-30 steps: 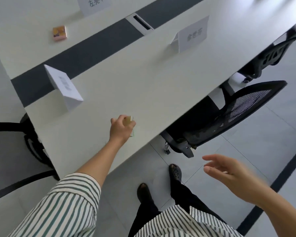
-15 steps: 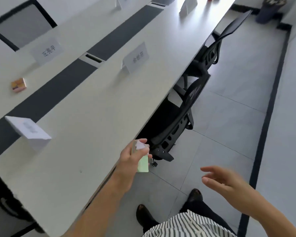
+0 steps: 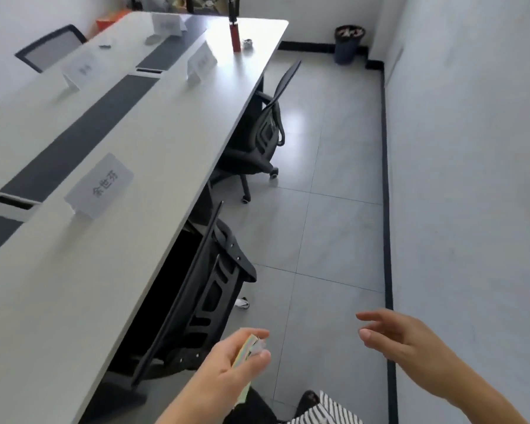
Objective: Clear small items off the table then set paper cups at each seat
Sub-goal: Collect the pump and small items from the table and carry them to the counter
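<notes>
Notepad (image 3: 241, 356), a small green-edged one, sits pinched in the left hand (image 3: 227, 367) above the floor, just off the table (image 3: 110, 240) edge. Right hand (image 3: 410, 341) hangs empty beside it, fingers spread and loose.

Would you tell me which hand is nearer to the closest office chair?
Left. The left hand, holding a small green packet, is right beside the chair; the right hand hovers open, farther out over the floor.

Two black office chairs (image 3: 202, 304) (image 3: 266, 130) sit tucked under the desk edge; a dark bin (image 3: 348, 44) stands in the far corner.
</notes>
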Demonstrator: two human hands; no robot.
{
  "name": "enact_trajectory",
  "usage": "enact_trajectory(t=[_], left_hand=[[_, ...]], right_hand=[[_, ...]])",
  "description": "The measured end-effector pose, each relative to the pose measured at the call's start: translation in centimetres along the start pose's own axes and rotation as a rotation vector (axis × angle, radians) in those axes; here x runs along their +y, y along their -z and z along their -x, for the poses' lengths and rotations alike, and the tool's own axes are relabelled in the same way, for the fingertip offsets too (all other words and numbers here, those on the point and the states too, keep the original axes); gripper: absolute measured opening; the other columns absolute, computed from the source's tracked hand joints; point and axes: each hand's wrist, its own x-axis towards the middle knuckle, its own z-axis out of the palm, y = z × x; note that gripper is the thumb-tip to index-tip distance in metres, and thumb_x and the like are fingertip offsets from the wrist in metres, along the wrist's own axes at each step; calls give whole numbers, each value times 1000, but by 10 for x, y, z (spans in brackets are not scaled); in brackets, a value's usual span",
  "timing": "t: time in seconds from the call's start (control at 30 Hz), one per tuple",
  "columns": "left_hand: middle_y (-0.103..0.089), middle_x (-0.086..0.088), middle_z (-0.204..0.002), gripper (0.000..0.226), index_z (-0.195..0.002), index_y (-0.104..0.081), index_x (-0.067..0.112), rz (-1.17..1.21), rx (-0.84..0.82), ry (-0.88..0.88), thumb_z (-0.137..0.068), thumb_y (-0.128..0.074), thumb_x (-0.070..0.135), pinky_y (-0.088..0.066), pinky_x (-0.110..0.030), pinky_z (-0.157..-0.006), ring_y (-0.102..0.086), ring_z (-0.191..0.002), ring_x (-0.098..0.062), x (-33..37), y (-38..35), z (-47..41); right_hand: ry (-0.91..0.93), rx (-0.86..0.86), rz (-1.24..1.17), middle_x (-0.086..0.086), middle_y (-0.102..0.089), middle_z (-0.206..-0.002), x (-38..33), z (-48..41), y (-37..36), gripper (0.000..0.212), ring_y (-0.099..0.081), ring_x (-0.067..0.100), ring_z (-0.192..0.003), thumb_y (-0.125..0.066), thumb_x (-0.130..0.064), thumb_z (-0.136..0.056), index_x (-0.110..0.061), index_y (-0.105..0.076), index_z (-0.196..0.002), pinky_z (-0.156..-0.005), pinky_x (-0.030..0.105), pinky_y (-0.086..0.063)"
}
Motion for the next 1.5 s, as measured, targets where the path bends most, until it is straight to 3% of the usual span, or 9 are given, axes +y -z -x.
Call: enact_trajectory(t=[0.1,0.27,0.4,0.5,0.67,0.93,1.07,1.27,1.5], left_hand=[[-68,7,-92,55,-109,-64,31,11,7,3,-63,-58,60,-47,-11,-84,-63,-91,3,24,4,-39],[-70,-2,-100,50,-106,-67,37,34,92,5,-62,-62,61,-49,-27,-94,-67,-98,-12,64,25,-128],[-70,-6,-93,49,-104,-67,35,49,117,-28,-61,-63,58,-50,-35,-91,-68,-96,-25,119,47,-221],[-69,-2,-90,44,-105,-66,34,7,92,-77,-67,-62,56,-46,-25,-82,-66,-91,-18,180,67,-286],[-68,1,-101,37,-109,-63,35,-22,82,-143,-75,-58,50,-45,-22,-78,-63,-94,-11,277,106,-369],[-69,-5,-104,34,-106,-66,34,35,123,-80,-75,-62,49,-48,-30,-87,-67,-96,-18,350,126,-506],[-69,-8,-101,32,-105,-65,37,50,149,-54,-75,-62,49,-47,-31,-85,-67,-96,-17,406,120,-599],[-70,-5,-100,44,-107,-66,37,114,164,-80,-67,-64,57,-48,-29,-85,-67,-97,-14,515,123,-711],[-71,-6,-102,59,-108,-66,29,196,277,-5,-58,-63,60,-50,-27,-81,-69,-96,-21,560,161,-806]], right_hand=[[1,16,-30,-5,-75,-93,-7,-36,32,20,-70,2,-86,-68,-30,-87,-34,-67,-107,-76,18,-47],[11,51,-94,-3,-75,-96,-29,-116,88,21,-71,2,-86,-69,-28,-87,-32,-68,-107,-73,17,-46],[13,120,-133,-3,-75,-96,-57,-184,145,22,-71,2,-86,-68,-27,-86,-31,-68,-107,-75,19,-48],[36,153,-148,-6,-77,-89,-90,-229,187,21,-72,3,-84,-69,-24,-85,-29,-69,-106,-72,17,-48],[60,157,-156,-5,-77,-93,-138,-301,249,23,-72,4,-87,-69,-27,-84,-33,-69,-106,-75,19,-49],[59,96,-157,-12,-77,-92,-174,-448,356,24,-72,1,-88,-69,-28,-83,-32,-68,-106,-75,19,-49],[60,113,-162,-2,-76,-94,-187,-534,430,21,-72,6,-88,-69,-27,-84,-33,-68,-105,-74,19,-48],[75,53,-67,-4,-75,-94,-243,-653,540,23,-70,1,-85,-69,-29,-85,-31,-68,-108,-77,19,-49],[142,-11,38,-7,-76,-93,-319,-788,611,23,-70,3,-86,-69,-32,-84,-35,-69,-107,-82,28,-51]])
